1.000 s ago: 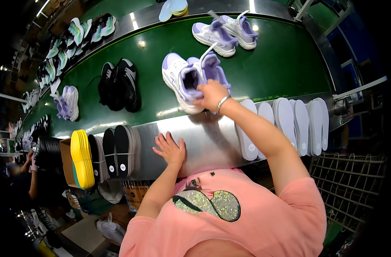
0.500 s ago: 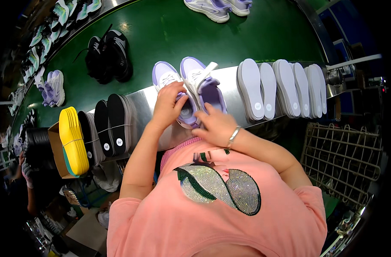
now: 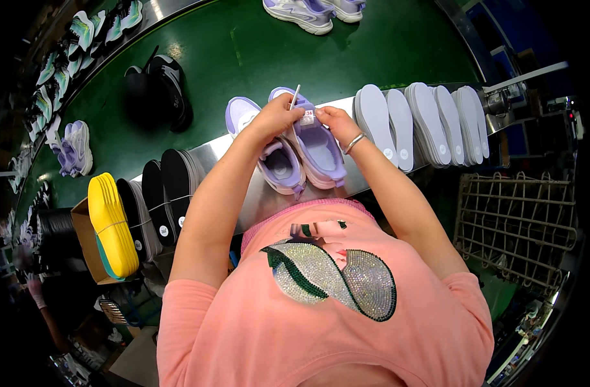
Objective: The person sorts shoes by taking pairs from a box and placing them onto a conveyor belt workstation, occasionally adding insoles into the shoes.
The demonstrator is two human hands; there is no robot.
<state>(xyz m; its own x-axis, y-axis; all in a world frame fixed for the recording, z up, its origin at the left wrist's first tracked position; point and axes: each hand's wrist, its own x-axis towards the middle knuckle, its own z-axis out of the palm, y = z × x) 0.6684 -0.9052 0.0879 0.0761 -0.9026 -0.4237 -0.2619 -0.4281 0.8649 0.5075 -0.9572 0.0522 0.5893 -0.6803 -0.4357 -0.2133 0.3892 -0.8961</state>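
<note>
A pair of lilac and white sneakers stands side by side on the metal strip in front of me. On the right sneaker [image 3: 315, 151], the tongue [image 3: 308, 117] is spread so that a small label on it shows, and its wide opening faces me. My left hand [image 3: 277, 117] pinches the tongue's left edge, near an upright white lace end. With thumb and fingers closed, my right hand [image 3: 337, 122] grips the tongue's right edge. The left sneaker [image 3: 282, 169] rests beside it, partly behind my left wrist, and no hand grips it.
Stacks of light grey insoles [image 3: 427, 126] lie to the right. At left are banded black insoles [image 3: 154, 193] and yellow insoles [image 3: 111, 222] in a carton. Black shoes [image 3: 169, 90] and more lilac sneakers [image 3: 75, 148] stand on the green table [image 3: 230, 51]. A wire rack [image 3: 518, 226] is at right.
Both hands have moved away from me, from the sneakers' heel openings to the right sneaker's tongue, and now grip it. The tongue is opened out and its label shows.
</note>
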